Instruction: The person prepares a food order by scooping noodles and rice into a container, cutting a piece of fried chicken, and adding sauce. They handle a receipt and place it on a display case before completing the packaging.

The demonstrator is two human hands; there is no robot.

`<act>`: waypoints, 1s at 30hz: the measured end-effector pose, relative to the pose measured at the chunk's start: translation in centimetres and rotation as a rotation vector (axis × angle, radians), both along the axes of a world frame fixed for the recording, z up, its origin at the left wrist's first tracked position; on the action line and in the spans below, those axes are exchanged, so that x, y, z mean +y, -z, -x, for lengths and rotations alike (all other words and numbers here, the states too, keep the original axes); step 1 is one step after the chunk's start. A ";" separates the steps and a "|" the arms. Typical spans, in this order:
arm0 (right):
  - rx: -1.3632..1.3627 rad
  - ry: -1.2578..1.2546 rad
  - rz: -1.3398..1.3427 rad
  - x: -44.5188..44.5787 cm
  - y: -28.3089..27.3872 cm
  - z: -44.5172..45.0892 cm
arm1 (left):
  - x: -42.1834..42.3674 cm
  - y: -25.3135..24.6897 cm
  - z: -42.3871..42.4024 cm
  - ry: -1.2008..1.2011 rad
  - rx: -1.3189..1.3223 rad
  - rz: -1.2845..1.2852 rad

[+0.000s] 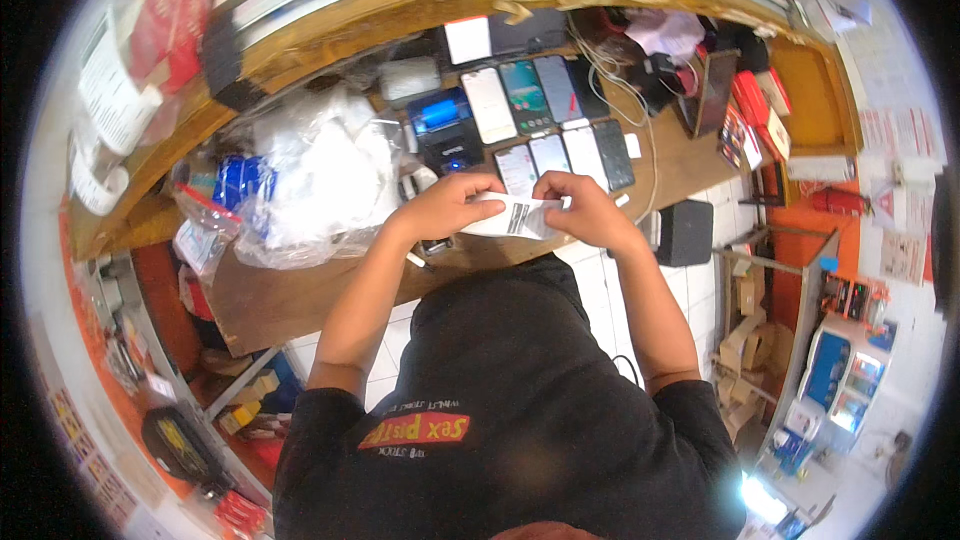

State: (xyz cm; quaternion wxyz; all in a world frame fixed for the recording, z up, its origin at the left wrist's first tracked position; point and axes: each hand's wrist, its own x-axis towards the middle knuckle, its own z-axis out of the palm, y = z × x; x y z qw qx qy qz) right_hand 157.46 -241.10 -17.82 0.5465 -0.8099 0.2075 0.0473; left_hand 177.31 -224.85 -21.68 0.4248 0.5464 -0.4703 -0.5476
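Between my two hands is a small white printed label sheet [517, 217] with dark print on its right half. My left hand [454, 202] pinches its left end, thumb on top. At the other end, the thumb and fingers of my right hand [577, 202] grip the paper. Just beyond, several smartphones lie on the wooden desk [277, 296], among them a white-screened phone [489, 105] and a green-screened phone [526, 96]. A black label printer [448, 139] with a blue roll stands left of the phones, a small light lit on it.
Clear plastic bags with white contents [330, 165] cover the desk's left part. A white cable [649, 157] runs down its right side. Red boxes [757, 105] sit at the far right. A wooden shelf edge [420, 15] overhangs the back. A black bin-like object [686, 232] is beyond the right edge.
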 end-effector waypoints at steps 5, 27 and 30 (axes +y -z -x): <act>-0.194 0.094 0.175 0.4 -0.4 2.1 | -2.2 -0.4 3.1 -0.053 -0.198 0.134; -0.217 0.819 -0.503 -0.6 0.9 3.1 | -5.0 -3.9 0.0 -0.117 -0.013 -0.061; -0.368 0.896 -0.504 -3.4 2.4 7.1 | -5.2 -4.4 -4.4 -0.021 0.014 -0.079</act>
